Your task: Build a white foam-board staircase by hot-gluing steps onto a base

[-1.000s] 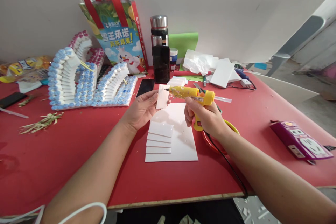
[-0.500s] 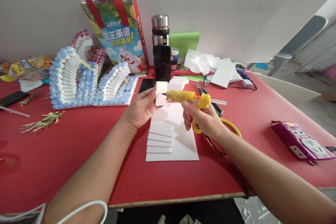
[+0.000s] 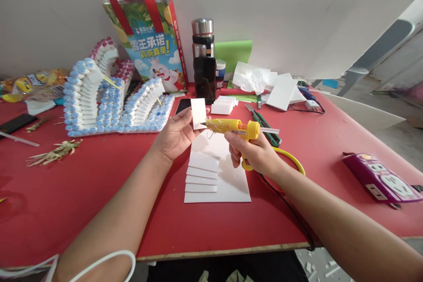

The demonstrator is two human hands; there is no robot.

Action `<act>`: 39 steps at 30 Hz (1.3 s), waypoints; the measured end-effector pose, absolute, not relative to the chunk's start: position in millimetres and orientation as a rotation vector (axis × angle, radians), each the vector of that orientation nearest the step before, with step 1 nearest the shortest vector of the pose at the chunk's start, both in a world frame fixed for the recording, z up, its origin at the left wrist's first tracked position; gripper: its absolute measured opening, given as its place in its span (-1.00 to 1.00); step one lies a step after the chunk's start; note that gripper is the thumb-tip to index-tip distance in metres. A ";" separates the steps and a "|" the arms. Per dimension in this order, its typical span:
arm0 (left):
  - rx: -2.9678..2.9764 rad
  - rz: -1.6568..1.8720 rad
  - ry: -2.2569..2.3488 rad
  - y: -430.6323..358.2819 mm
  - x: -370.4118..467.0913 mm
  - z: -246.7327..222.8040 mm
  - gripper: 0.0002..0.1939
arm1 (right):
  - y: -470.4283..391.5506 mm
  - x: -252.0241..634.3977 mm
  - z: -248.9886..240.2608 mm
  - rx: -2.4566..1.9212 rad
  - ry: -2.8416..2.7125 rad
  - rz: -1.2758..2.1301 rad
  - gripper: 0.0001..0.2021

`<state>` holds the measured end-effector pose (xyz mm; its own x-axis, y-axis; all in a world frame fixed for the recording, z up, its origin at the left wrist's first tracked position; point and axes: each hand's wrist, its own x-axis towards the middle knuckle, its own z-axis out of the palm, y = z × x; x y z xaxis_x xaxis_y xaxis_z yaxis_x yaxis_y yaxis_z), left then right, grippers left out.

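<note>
My left hand [image 3: 178, 134] is closed on a small white rectangular piece [image 3: 198, 113], held up with its face turned toward me. My right hand [image 3: 249, 150] grips a yellow hot glue gun [image 3: 228, 126], whose nozzle meets the lower right edge of that piece. A clear glue stick [image 3: 270, 130] juts from the gun's back end. Beneath both hands lies a white board [image 3: 233, 187] on the red table [image 3: 158, 224]. Several white strips [image 3: 201, 180] overlap in a fanned row on the board's left side.
A green utility knife [image 3: 266, 127] lies beyond my right hand. Behind stand a black phone [image 3: 205, 80], a steel flask [image 3: 202, 31] and a printed bag [image 3: 148, 48]. Blue-and-white models [image 3: 95, 101] sit at left. A stack of white pieces [image 3: 223, 105] and a purple case [image 3: 380, 178] lie around.
The white piece has tilted and shifted slightly left and up. The glue gun has moved left and a little down, its nozzle now at the piece's lower edge.
</note>
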<state>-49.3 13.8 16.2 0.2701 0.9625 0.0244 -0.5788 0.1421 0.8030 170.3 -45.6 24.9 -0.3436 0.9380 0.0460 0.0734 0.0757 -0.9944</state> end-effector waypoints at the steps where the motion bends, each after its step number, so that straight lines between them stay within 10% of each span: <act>1: 0.814 1.208 0.582 14.0 -49.7 15.8 -0.81 | -45.5 170.3 24.2 -1.044 -1.562 1.368 -0.59; 23: 0.765 1.238 0.605 16.2 -52.0 13.0 -0.80 | -46.0 176.7 41.2 -1.100 -1.556 1.354 -0.54; 39: 0.781 1.197 0.591 11.2 -48.5 18.8 -0.80 | -47.4 327.6 6.7 -1.782 -1.071 0.666 -0.49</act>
<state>-48.5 11.2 18.8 0.2730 0.9620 -0.0006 -0.5857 0.1667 0.7932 327.6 -47.4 6.7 0.4743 0.8803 0.0097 0.3812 -0.1954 -0.9036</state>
